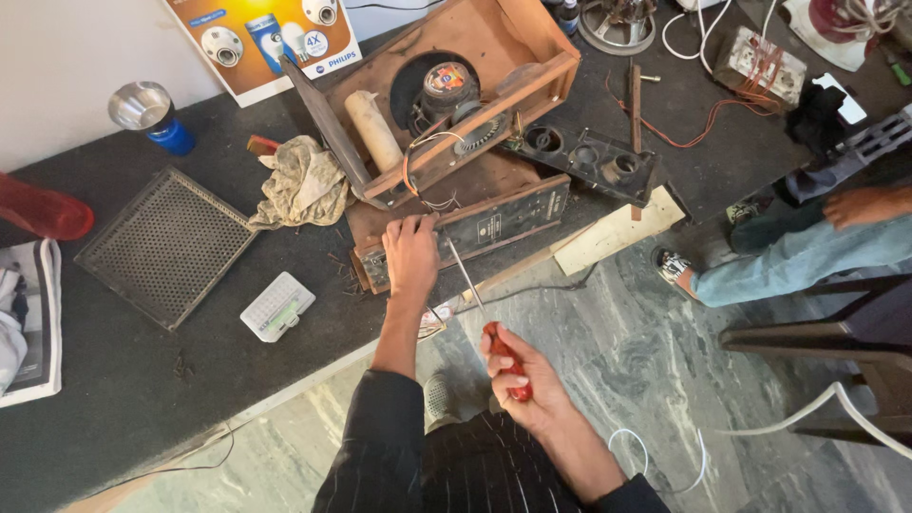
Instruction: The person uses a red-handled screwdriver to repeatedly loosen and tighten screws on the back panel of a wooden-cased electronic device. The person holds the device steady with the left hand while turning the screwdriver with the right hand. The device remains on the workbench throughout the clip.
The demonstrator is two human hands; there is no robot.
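My left hand [410, 255] rests on the near edge of a flat wooden panel [494, 223] that lies on the dark workbench [142, 380]; its fingers press on the panel's top corner. In my right hand [524, 380] is a screwdriver with a red handle [503, 359]. Its thin metal shaft [465, 273] points up toward the panel, with the tip close to my left hand. Behind the panel stands an open wooden speaker box [456, 90] tipped on its side, with a round speaker and wires inside.
A metal mesh grille [166, 245], a crumpled rag [302, 182], a small white device [276, 307] and a black plate with round holes [589, 161] lie on the bench. Another person's legs [798, 256] and hand show at the right, next to a dark chair [826, 332].
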